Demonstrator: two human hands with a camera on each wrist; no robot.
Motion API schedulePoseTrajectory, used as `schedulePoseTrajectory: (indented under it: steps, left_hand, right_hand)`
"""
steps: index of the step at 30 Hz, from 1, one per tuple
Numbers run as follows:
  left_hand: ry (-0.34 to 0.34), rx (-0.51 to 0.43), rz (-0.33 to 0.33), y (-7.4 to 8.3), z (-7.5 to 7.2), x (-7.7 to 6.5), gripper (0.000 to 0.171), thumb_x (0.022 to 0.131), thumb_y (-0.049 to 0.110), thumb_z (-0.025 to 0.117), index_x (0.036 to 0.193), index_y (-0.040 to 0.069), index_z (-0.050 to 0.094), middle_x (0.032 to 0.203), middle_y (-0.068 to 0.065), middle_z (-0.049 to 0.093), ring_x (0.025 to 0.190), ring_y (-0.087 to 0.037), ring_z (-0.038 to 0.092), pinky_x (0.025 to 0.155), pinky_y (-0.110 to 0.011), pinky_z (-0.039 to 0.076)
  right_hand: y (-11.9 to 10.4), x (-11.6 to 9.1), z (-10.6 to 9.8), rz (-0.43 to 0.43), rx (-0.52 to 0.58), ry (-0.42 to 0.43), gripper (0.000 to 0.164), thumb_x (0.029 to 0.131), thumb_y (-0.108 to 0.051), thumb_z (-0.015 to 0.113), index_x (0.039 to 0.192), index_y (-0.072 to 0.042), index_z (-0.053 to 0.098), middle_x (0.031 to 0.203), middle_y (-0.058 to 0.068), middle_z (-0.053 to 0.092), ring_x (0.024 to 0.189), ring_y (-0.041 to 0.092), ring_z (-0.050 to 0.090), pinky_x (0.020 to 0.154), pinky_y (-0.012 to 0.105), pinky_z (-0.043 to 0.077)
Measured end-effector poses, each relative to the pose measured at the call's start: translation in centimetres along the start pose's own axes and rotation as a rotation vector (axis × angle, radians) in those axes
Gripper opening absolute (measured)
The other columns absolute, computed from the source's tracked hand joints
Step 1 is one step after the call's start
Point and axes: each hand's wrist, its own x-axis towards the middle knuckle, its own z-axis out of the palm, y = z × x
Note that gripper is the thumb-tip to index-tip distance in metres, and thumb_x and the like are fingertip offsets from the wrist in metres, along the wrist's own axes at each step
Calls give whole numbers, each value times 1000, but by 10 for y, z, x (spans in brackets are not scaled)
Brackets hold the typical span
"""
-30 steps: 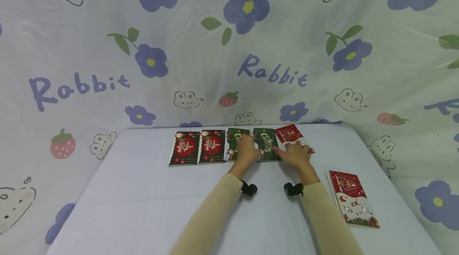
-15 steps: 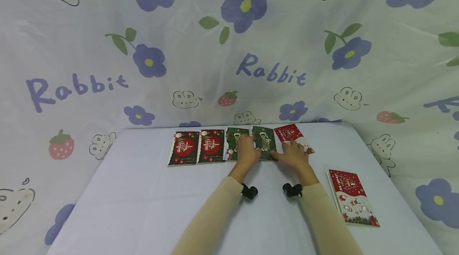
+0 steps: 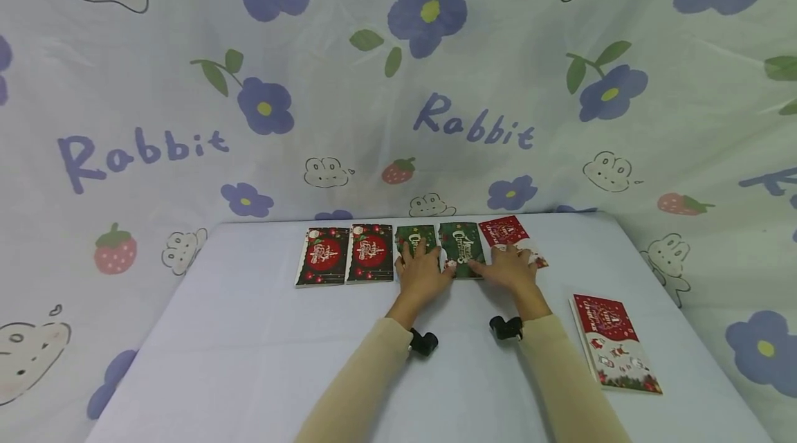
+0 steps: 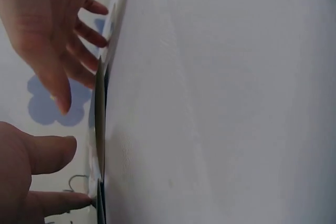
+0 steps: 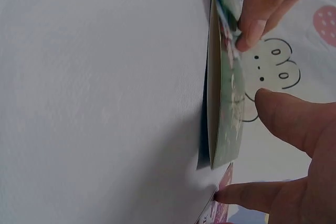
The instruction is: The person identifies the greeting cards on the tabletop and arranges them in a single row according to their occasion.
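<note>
Pale lavender cloth-covered table (image 3: 249,353), floral "Rabbit" fabric backdrop (image 3: 187,83) behind it. My left hand (image 3: 420,270) and right hand (image 3: 507,266), fingers flat, holding nothing, press the green Christmas card (image 3: 462,249) from both sides at the table's far edge.

The camera on my head looks forward and down from some way back, taking in the whole pale grey tabletop (image 3: 249,360), the flower-printed cloth backdrop (image 3: 187,48) at 12 o'clock, and both my hands. The one on my left wrist sits very close and low, skimming the tabletop toward the edge of the dark green Christmas card (image 4: 100,108). My right wrist's camera is equally near and sees that same card (image 5: 226,108) edge-on, from the opposite side.
</note>
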Motion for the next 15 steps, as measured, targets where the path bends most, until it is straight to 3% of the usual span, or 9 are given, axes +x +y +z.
schedulePoseTrajectory:
  steps: [7,15]
  left_hand:
    - [-21,3,-9,3,4,-1,65,97,47,70,151,12,58,168,-21,30,154,-56,11,117,-73,16]
    - [60,-32,47,2,-2,-6,59,98,42,71,146,10,63,166,-20,35,154,-55,14,117,-73,17]
  right_hand:
    - [-4,-2,3,18,-2,15,89,98,-63,56,153,6,46,160,37,30,147,64,17,112,82,11]
    - [-7,-1,6,18,31,-2,89,99,-60,57,156,6,41,161,39,24,148,63,14,111,84,7]
